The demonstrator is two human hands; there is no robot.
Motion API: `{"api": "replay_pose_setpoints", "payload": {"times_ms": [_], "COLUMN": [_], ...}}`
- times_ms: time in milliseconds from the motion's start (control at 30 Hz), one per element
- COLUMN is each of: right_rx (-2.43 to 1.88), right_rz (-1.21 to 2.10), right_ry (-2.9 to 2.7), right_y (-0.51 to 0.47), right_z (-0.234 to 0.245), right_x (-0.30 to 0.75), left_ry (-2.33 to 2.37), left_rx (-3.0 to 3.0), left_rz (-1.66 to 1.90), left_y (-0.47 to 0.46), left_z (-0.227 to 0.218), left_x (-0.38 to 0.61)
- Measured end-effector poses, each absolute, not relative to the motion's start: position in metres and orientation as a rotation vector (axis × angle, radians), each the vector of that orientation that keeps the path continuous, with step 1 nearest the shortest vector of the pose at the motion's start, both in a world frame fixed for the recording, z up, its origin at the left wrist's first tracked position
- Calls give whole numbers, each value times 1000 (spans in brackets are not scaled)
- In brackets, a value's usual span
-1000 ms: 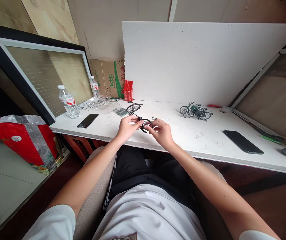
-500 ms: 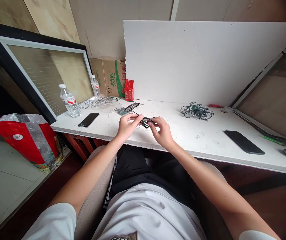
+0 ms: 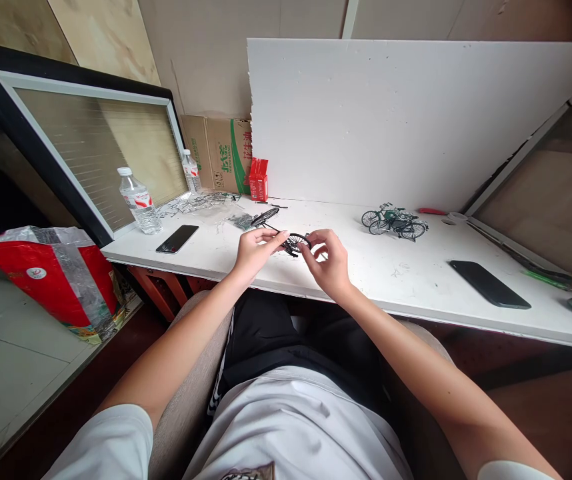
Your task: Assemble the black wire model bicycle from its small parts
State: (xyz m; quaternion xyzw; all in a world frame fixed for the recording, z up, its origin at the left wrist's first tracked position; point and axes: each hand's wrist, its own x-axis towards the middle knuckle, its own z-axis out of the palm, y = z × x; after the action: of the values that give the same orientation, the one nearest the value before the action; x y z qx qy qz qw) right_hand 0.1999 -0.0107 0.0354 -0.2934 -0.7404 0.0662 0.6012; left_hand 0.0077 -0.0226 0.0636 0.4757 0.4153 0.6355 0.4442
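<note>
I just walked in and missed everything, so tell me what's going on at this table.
A person is handling a small black model bicycle at the white table. The left hand holds it near the middle, while the right hand touches the nearer wheel. More model bicycles stand off to the right.
</note>
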Motion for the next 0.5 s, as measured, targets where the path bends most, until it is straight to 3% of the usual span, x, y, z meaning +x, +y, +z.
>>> {"api": "replay_pose_setpoints", "payload": {"times_ms": [500], "right_rx": [-644], "right_rz": [66], "right_ry": [-1728], "right_y": [-7], "right_z": [27], "right_x": [198], "left_ry": [1002], "left_rx": [1024], "left_rz": [1587], "left_y": [-32], "left_z": [59], "left_x": [25]}}
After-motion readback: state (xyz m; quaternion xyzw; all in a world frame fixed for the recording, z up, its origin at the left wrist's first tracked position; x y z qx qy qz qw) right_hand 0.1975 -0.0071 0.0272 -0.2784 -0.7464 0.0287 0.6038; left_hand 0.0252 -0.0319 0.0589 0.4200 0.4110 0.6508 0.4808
